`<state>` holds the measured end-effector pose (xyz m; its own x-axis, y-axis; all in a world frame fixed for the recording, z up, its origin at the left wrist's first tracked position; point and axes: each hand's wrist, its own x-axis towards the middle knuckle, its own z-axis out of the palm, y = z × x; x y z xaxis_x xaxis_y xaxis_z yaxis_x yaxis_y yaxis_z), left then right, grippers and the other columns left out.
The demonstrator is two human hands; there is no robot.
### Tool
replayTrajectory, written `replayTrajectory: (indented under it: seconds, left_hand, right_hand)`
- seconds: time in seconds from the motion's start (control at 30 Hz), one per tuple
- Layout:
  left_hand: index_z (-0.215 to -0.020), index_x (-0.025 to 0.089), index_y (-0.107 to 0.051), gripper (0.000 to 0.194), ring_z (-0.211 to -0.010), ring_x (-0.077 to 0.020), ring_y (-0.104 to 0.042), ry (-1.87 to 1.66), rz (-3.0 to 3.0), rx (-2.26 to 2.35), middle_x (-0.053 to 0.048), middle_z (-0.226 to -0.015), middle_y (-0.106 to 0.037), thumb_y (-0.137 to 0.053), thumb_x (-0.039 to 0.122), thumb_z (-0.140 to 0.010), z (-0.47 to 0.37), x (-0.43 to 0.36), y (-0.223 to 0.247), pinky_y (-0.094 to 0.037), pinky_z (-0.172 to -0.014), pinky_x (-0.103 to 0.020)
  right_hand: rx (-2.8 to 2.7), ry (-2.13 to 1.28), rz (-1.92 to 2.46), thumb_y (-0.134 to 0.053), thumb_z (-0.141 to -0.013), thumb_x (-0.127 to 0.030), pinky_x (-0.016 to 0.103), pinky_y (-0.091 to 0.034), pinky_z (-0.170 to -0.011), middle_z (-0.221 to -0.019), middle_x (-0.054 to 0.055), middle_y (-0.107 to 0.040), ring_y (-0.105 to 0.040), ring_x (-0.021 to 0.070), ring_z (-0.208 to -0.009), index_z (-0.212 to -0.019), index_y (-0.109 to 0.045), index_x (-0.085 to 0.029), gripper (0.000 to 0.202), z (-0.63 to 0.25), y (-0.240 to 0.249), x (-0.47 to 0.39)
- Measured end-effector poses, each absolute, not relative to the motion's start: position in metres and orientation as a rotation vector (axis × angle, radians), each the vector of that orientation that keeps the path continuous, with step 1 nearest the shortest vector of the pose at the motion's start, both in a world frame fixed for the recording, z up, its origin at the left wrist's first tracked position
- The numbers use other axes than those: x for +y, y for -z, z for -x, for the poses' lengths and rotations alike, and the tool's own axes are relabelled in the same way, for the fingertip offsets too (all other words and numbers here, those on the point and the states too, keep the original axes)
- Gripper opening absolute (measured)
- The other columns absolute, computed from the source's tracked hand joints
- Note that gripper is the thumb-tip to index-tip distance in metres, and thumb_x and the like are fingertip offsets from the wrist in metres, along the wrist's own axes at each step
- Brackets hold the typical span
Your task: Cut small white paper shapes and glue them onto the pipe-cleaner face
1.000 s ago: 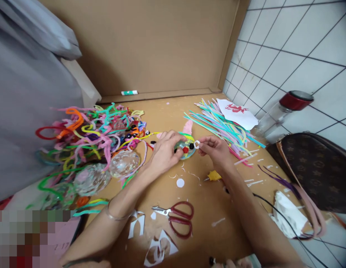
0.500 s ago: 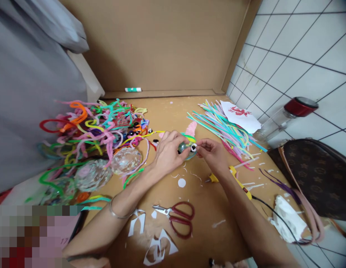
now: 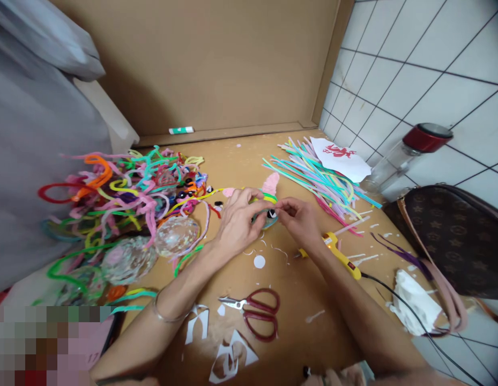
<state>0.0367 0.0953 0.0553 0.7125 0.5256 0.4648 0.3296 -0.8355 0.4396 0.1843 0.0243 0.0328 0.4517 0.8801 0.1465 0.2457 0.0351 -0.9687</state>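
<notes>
A small clear ball craft (image 3: 269, 221) has yellow and green bands round its top, a fuzzy pink tip (image 3: 271, 183) and a black-and-white eye (image 3: 271, 213). My left hand (image 3: 241, 219) wraps round its left side, thumb and fingers closed on it. At the eye, the fingertips of my right hand (image 3: 296, 216) are pinched together, and whatever they hold is too small to make out. Below the hands a white paper circle (image 3: 259, 261) lies on the table (image 3: 289, 300). Red-handled scissors (image 3: 261, 314) rest nearer the front, beside cut paper scraps (image 3: 232, 356).
Tangled pipe cleaners (image 3: 140, 198) and clear balls (image 3: 177, 236) cover the left. A yellow glue gun (image 3: 341, 256) with a cable lies right, near straight pipe cleaners (image 3: 321, 177), a bottle (image 3: 409, 150), a brown bag (image 3: 458, 236) and crumpled tissue (image 3: 413, 303).
The view has shifted slightly. My left fingers and thumb cover more of the ball, and my right fingertips have moved closer over the eye's upper edge.
</notes>
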Motion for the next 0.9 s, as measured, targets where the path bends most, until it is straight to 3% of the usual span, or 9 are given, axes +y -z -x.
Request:
replayTrajectory:
  seconds: [0.47,0.9]
  left_hand:
    - [-0.097,0.021,-0.065,0.02,-0.102,-0.0231,-0.05,-0.811,-2.687,0.619,-0.008,-0.11,-0.059,-0.056,0.022,-0.079,-0.035,0.103,-0.054,-0.043,-0.089,-0.038]
    - [-0.09,0.02,-0.064,0.018,-0.101,-0.0208,-0.052,-0.908,-2.673,0.647,-0.007,-0.106,-0.062,-0.053,0.032,-0.083,-0.036,0.109,-0.047,-0.04,-0.09,-0.036]
  right_hand:
    - [-1.302,-0.298,1.476,-0.056,-0.075,-0.016,0.03,-0.05,-0.064,-0.079,0.004,-0.063,-0.059,0.0154,-0.066,-0.086,-0.068,-0.02,0.016,-0.184,-0.021,0.019]
    - [-1.536,0.016,1.472,-0.052,-0.087,-0.02,0.031,-0.048,-0.07,-0.081,0.006,-0.064,-0.059,0.0191,-0.076,-0.081,-0.062,-0.02,0.012,-0.183,-0.016,0.022]
